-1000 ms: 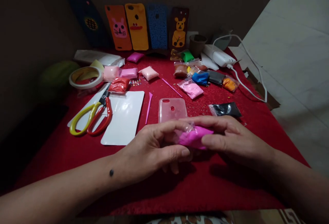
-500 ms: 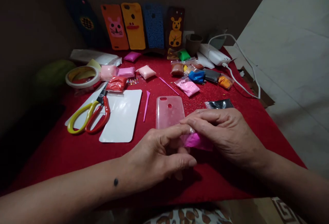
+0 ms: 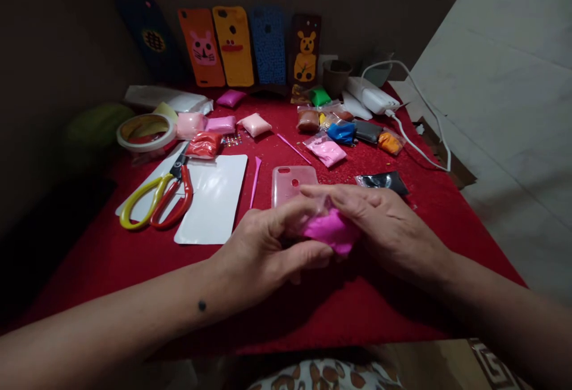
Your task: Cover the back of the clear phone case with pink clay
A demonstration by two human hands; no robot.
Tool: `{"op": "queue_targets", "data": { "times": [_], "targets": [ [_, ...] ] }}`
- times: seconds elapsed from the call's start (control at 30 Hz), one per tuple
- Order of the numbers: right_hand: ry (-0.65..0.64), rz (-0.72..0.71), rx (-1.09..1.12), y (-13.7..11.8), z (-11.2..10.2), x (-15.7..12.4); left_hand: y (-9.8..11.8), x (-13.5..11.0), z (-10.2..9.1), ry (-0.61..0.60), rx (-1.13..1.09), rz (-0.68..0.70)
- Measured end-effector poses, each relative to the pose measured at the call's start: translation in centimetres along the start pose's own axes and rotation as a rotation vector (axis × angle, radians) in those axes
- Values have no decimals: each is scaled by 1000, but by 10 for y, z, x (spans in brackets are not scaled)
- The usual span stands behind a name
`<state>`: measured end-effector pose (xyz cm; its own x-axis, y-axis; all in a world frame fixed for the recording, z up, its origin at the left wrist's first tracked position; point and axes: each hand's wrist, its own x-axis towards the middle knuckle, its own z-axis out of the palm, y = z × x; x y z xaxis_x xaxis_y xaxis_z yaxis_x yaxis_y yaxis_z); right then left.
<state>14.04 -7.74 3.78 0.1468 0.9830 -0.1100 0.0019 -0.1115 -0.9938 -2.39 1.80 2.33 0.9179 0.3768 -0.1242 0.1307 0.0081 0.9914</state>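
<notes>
Holding magenta packet (image 3: 333, 232) between left hand (image 3: 268, 242) and right hand (image 3: 393, 228), wrapper (image 3: 322, 204) seemingly crumpled.

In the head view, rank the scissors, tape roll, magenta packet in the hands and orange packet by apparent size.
1. Scissors, by outline.
2. Tape roll and magenta packet, unranked: similar spans, and the packet is nearer the camera and partly covered.
3. Orange packet.
</notes>
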Motion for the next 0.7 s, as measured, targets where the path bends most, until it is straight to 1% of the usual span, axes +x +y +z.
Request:
{"op": "queue_targets", "data": {
  "times": [0.07, 0.1, 0.13, 0.27, 0.37, 0.47, 0.63, 0.7],
  "targets": [
    [-116, 133, 80, 3, -4, 1, 3, 2, -2, 18, -102, -52],
    [-163, 169, 86, 4, -6, 1, 5, 2, -4, 17, -120, -71],
    [-200, 176, 79, 5, -8, 1, 7, 2, -6, 7, -119, -85],
    [-298, 95, 11, 5, -9, 1, 11, 1, -13, -106, -128, -208],
    [-289, 80, -128, 4, -8, 1, 12, 2, -16, -161, -151, -274],
    [-280, 70, -261, 1, -6, 0, 12, 3, -15, -181, -120, -283],
    [-376, 35, -283, -4, -3, -2, 16, 0, -12, -277, -33, -283],
    [-389, 28, -324, -4, -3, -3, 19, -1, -13, -323, 35, -292]
  ]
}}
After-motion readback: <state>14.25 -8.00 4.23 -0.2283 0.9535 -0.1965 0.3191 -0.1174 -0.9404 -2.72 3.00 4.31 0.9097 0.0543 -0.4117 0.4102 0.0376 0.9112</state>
